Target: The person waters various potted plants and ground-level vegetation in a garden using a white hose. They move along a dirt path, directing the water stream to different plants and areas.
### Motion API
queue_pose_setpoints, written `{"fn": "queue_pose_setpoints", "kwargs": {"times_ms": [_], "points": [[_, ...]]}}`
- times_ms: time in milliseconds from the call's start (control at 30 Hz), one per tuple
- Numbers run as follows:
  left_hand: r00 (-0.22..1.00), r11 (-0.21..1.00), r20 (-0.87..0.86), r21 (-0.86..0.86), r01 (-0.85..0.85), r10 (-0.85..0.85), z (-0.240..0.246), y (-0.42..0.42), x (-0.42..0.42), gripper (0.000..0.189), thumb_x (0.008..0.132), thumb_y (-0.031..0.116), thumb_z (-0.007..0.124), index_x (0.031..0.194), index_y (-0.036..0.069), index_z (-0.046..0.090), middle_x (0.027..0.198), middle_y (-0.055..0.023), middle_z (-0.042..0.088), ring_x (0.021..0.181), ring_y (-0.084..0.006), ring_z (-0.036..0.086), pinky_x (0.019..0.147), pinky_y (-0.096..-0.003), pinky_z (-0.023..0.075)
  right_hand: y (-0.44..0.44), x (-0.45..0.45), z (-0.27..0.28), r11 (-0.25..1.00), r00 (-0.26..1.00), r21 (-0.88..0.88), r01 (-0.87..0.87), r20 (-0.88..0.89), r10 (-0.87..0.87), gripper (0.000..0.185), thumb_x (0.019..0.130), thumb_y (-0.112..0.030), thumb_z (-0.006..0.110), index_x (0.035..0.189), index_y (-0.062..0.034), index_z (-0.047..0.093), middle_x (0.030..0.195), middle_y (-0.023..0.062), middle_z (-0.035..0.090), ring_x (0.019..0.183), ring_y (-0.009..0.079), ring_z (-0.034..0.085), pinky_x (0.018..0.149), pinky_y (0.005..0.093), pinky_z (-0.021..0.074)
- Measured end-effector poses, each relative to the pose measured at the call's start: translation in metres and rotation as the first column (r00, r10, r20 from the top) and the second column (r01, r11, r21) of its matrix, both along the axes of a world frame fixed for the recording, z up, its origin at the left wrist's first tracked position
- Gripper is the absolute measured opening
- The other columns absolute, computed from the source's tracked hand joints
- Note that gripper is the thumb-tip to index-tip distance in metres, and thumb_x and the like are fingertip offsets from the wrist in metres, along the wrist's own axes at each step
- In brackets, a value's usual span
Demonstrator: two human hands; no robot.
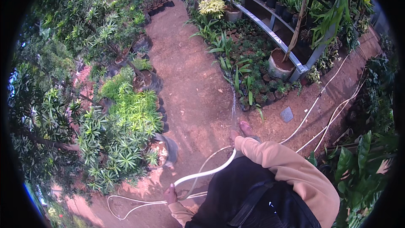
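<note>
A white garden hose [210,172] runs across in front of my body. My left hand [171,195] grips it low on the left, where it bends round. The far end is in my right hand [234,135], held ahead of my dark apron-like garment; the sleeve partly hides the grip. A thin stream of water [233,103] leaves this end and reaches the small potted plants [243,79] along the bed's edge. Just beyond my right hand, a foot in a sandal [245,128] shows on the soil.
A reddish dirt path [193,69] runs ahead between plants. Loops of hose [136,202] lie at lower left, more hose lines [316,101] at right. Bagged shrubs [152,82] border the left. A metal-framed rack [272,34], a white pot [280,65] and a flat grey slab [287,114] stand or lie right.
</note>
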State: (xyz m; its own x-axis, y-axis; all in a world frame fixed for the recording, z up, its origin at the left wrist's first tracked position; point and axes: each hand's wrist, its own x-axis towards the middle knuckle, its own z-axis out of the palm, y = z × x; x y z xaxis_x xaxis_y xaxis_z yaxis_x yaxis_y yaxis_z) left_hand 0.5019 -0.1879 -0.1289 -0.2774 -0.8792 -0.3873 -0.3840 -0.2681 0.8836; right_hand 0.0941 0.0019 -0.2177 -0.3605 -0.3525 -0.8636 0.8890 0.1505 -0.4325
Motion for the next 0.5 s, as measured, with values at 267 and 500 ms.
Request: {"fn": "queue_pose_setpoints", "kwargs": {"times_ms": [267, 500], "points": [[0.999, 1.0, 0.03, -0.007, -0.021, 0.021, 0.011, 0.001, -0.012, 0.044, 0.083, 0.035, 0.064, 0.052, 0.011, 0.047, 0.047, 0.0058, 0.038, 0.041, -0.0033, 0.031, 0.037, -0.022, 0.0207, -0.011, -0.017, 0.032, 0.998, 0.988, -0.047, 0.044, -0.146, -0.051, 0.047, 0.091, -0.052, 0.027, 0.065, -0.0138, 0.039, 0.046, 0.0013, 0.027, 0.032, 0.0159, 0.026, 0.031, 0.0304, 0.0183], [0.999, 0.997, 0.031, -0.071, 0.01, -0.008, 0.012, 0.001, -0.019, 0.044, 0.083, 0.035, 0.065, 0.052, 0.01, 0.048, 0.047, 0.0058, 0.039, 0.039, -0.0035, 0.03, 0.037, -0.0217, 0.02, -0.002, -0.009, 0.018, 0.991, 0.985, 0.068, 0.115, -0.14, -0.104, 0.045, 0.092, -0.049, 0.03, 0.066, -0.0125, 0.04, 0.045, 0.0016, 0.028, 0.033, 0.0167, 0.029, 0.031, 0.0309, 0.0233]]}}
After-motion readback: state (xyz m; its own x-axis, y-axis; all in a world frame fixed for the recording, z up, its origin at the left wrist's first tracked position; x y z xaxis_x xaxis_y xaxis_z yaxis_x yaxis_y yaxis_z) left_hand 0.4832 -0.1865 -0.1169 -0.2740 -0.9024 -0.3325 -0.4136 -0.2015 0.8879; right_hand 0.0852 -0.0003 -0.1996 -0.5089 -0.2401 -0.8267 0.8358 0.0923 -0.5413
